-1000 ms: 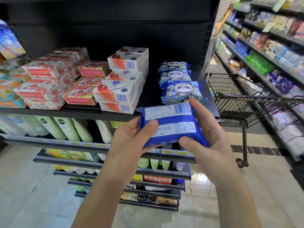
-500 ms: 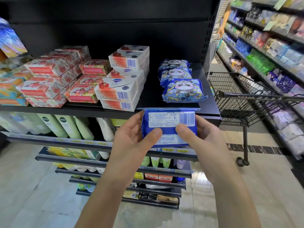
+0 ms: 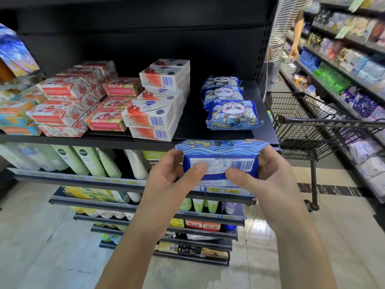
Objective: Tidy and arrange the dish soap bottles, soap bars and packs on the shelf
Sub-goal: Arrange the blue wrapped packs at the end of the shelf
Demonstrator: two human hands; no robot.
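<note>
The blue pack (image 3: 220, 161) is held just before the front edge of the shelf (image 3: 193, 126), left hand (image 3: 166, 182) and right hand (image 3: 273, 182) fingers (image 3: 194, 171) curled round its ends; bare shelf lies beside three panda packs (image 3: 232, 116) in a row.

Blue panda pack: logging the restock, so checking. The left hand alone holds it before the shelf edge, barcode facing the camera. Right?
No: in the head view both hands hold the blue panda pack, left hand and right hand gripping opposite ends. It is before the shelf edge, barcode facing the camera.
</note>
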